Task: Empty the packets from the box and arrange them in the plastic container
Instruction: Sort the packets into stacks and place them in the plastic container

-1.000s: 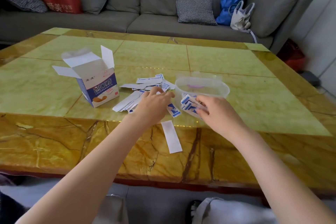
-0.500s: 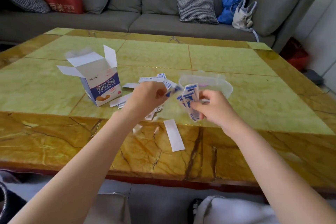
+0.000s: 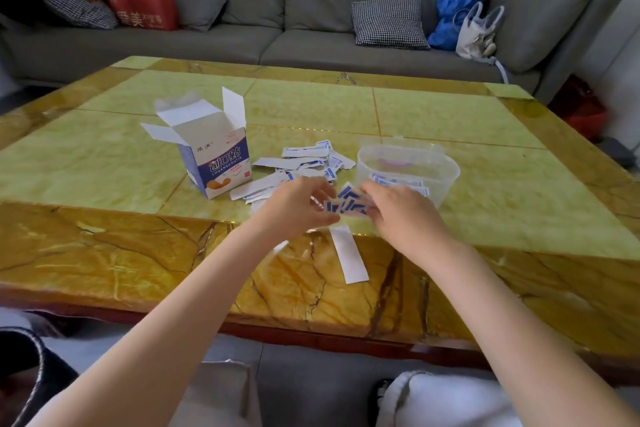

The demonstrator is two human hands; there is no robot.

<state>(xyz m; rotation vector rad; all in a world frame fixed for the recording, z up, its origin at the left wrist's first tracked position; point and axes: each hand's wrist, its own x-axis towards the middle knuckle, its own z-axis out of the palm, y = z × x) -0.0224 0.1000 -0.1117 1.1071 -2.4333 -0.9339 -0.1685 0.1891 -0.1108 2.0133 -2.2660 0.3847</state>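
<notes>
The left hand [image 3: 298,210] and right hand [image 3: 403,210] together pinch a fan of packets [image 3: 348,203] beside the plastic container [image 3: 446,172].

A low table [image 3: 450,114] with a glossy green stone top and a wide amber marbled border fills the middle of the view. Beyond its far edge runs a long grey sofa [image 3: 311,0]. On the sofa's left end stands a red shopping bag [image 3: 143,0] with pale characters, beside a checked cushion [image 3: 78,9]. Another checked cushion [image 3: 389,21] rests right of centre. Toward the right armrest sit a blue bag [image 3: 450,14] and a white handbag [image 3: 476,33], touching.
</notes>
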